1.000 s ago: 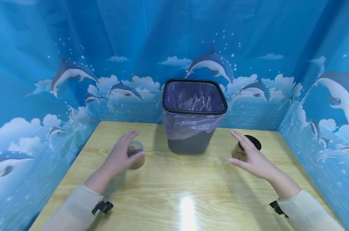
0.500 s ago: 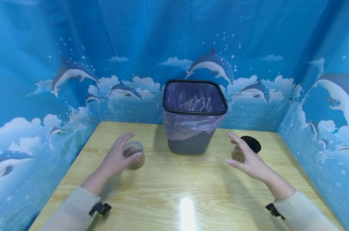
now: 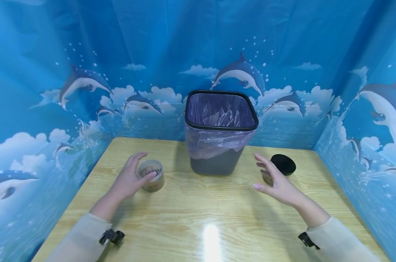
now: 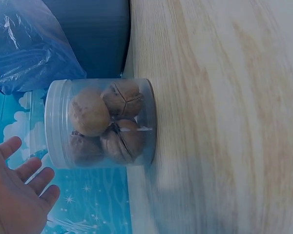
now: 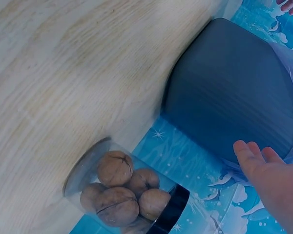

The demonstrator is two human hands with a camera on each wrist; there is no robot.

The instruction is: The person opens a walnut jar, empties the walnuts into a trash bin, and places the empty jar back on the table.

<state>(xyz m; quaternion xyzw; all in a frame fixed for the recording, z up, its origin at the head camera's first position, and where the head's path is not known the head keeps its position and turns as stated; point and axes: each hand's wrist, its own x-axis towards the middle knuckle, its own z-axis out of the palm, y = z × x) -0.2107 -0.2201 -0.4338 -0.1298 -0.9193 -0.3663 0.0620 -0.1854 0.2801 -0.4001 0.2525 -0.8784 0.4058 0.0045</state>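
Observation:
A clear plastic jar [image 3: 153, 181] stands upright at the left of the table, with several walnuts [image 4: 118, 122] inside and no dark lid on it. Just left of this jar hovers my left hand [image 3: 125, 180], fingers spread and holding nothing; in the left wrist view a gap shows between hand and jar. At the right stands a second clear jar [image 5: 124, 187] of walnuts, topped by a black lid [image 3: 283, 164]. My right hand [image 3: 280, 185] is in front of it, fingers loosely extended, partly hiding it from the head view. In the right wrist view, hand and jar are apart.
A grey bin [image 3: 214, 163] lined with a purple plastic bag [image 3: 217, 140] stands at the back middle, between the jars. Blue dolphin-print curtain [image 3: 135, 43] encloses the back and sides of the wooden table [image 3: 184, 214].
My left hand has drawn slightly left from its jar, leaving more of it visible. The right hand has shifted left and a bit nearer, uncovering the black lid. Jars and bin have not moved.

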